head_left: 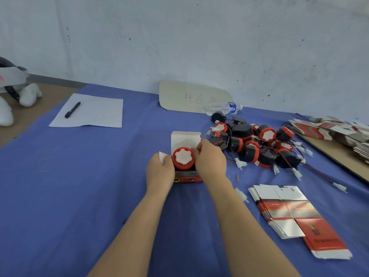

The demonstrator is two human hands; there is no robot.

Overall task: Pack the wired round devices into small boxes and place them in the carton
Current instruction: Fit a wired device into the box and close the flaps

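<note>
Left hand (pixel 159 172) and right hand (pixel 210 157) grip small box (pixel 185 139) holding round device (pixel 183 157).

Small box (pixel 188 177): body mostly hidden behind left hand (pixel 159 172) and right hand (pixel 210 161); front print blurred, unreadable. Round device (pixel 183 157): right side and wire covered by the right grip. Flat boxes (pixel 295 218), tabletop's near right: smeared, lettering illegible. Box stacks (pixel 339 130) along right edge: cut by frame. White object (pixel 12 90) past left edge: cut off, unidentifiable. Bottle (pixel 223 108) label too small to read.
</note>
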